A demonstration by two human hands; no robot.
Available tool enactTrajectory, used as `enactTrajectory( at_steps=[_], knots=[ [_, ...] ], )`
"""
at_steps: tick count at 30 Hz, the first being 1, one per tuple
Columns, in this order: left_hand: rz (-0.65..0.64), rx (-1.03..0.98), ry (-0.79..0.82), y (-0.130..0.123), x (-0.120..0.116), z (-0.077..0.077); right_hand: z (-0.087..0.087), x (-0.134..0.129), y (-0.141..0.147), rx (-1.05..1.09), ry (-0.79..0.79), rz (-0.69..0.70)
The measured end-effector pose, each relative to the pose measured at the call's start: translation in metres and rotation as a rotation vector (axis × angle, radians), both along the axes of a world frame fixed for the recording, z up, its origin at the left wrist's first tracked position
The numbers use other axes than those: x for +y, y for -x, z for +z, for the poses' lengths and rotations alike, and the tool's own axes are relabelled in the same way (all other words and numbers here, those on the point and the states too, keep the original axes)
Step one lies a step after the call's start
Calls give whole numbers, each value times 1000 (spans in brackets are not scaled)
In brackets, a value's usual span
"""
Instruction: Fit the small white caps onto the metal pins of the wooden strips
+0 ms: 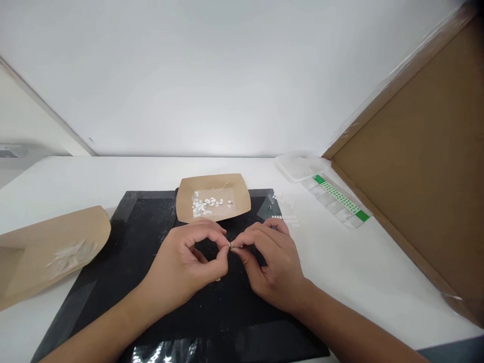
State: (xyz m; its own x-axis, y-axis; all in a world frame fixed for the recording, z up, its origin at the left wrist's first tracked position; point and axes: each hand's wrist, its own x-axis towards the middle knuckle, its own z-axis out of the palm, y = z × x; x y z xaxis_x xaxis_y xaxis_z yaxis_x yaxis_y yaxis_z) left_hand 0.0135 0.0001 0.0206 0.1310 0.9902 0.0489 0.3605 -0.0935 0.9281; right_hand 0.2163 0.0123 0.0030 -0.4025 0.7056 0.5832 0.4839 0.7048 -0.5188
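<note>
Over the black mat (181,302), my left hand (189,254) and my right hand (270,259) meet fingertip to fingertip. Thumb and forefinger of each are closed in a pinch on a tiny shiny gold-coloured piece (231,246), too small and too covered to identify. A small yellowish bit (218,280) shows on the mat just below my left thumb. Behind my hands stands a brown cardboard tray (244,194), with a clear bag of small white pieces (206,205) inside it.
At the left, a second cardboard tray (88,222) holds clear plastic slips (73,257). Right of centre lie a small clear bag (269,205) and rows of white stickers (285,220). Farther right are a plastic lid (297,166), a green-printed clear packet (340,200) and a large cardboard panel (419,166).
</note>
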Motion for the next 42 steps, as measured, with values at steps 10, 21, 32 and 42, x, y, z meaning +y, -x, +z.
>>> enactTrajectory(
  at_steps=[10,21,32,42],
  knots=[
    [7,-64,44,-2,2,4,2,0,0,90,181,26],
    [-87,-366,332,3,3,1,1,-2,-1,251,403,64],
    [-81,-314,289,4,3,-1,1,-1,-2,249,375,66],
    [-73,-79,95,6,4,7,6,2,-3,118,154,47]
  ],
)
